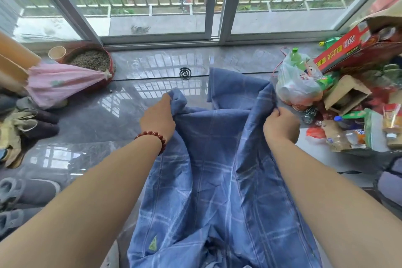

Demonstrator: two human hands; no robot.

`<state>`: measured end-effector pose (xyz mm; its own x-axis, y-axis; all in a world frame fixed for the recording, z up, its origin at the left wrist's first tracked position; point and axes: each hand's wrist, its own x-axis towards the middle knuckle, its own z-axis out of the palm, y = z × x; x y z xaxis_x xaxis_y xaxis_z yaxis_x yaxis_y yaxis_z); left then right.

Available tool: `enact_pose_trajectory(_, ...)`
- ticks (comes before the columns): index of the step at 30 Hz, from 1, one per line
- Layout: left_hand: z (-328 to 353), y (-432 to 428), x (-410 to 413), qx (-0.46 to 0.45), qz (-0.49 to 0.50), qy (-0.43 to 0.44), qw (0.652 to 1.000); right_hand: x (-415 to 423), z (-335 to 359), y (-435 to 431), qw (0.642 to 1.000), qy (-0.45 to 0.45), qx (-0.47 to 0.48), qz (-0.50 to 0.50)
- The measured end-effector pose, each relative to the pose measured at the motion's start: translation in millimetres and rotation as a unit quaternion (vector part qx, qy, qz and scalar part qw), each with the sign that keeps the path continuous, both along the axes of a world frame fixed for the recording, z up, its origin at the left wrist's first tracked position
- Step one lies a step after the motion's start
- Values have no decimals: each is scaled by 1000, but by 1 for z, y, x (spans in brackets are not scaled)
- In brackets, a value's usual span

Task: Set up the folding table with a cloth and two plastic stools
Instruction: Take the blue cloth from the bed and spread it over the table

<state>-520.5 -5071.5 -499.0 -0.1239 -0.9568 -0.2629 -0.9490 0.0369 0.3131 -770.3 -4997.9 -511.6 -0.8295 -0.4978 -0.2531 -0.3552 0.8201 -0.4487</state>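
The left hand (158, 116) grips one bunched edge of the blue checked cloth (215, 159); the right hand (280, 126) pinches the opposite edge, the cloth sagging between them.

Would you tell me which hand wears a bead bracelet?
The left hand, gripping the cloth; red beads circle its wrist, while the right hand has a bare wrist.

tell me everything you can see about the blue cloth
The blue cloth looks like soft, creased fabric with pale checked lines and a small green triangular mark on its near part. It is partly unfolded, bunched and sagging between the hands. The left hand grips one gathered edge, and the right hand pinches a fold on the other side. A flap reaches out past the hands, close beside a plastic bag.
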Motion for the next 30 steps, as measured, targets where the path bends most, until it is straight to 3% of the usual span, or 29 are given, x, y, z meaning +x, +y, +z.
enact_pose_trajectory(6,-18,6,-6,111,-85,-139,980,10,-27,6,995,-54,44,70)
enact_pose_trajectory(11,-34,19,-9,206,-85,-10,975,12,-43,15,980,-72,176,57)
enact_pose_trajectory(15,-32,19,-18,207,-113,-20,972,12,-45,22,969,-89,229,31)
enact_pose_trajectory(22,-39,14,-26,244,-23,97,965,10,-48,25,976,-94,197,16)
enact_pose_trajectory(24,-34,15,-29,204,15,131,970,9,-43,23,987,-69,143,-12)
enact_pose_trajectory(30,-16,-1,-25,-35,61,135,988,-10,-18,14,989,2,18,-146)
